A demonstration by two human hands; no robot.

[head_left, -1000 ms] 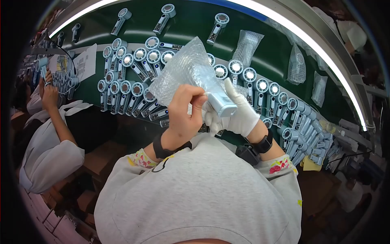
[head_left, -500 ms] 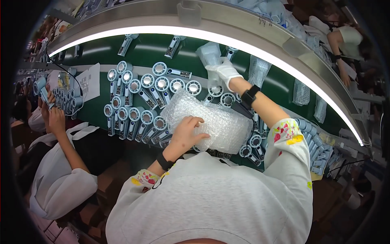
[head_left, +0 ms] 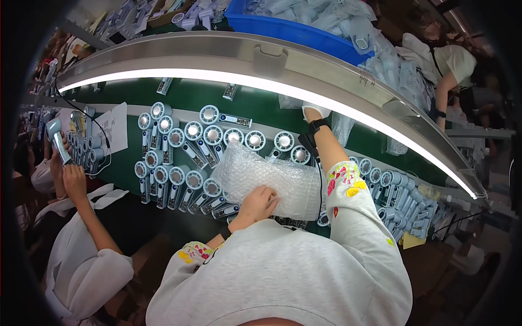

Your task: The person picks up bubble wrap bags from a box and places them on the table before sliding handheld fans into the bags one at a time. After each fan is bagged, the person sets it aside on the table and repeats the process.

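My bare left hand (head_left: 258, 203) rests on a stack of bubble wrap bags (head_left: 296, 187), its fingers loosely bent and a small gap between thumb and index finger. My right hand (head_left: 316, 110), in a white glove, reaches far over the green belt. The bright lamp strip hides its fingers, so their grip cannot be seen. Close to it, partly behind the lamp, lies a bubble-wrapped item (head_left: 290, 102). Left of the bags stand rows of light-blue handheld fans (head_left: 193, 130) with round heads, several with open handles showing their insides.
A curved lamp (head_left: 261, 77) spans the green belt (head_left: 190, 92). Beyond it sits a blue bin (head_left: 293, 31) of wrapped items. More fans (head_left: 399, 190) are heaped at right. A co-worker's hand (head_left: 73, 182) holds a fan at left. A black cable (head_left: 319, 190) runs beside the bags.
My right hand, earlier around a bubble-wrapped item in plain sight, now lies mostly behind the lamp. My left thumb and fingers have drawn closer together on the bags. The view has shifted.
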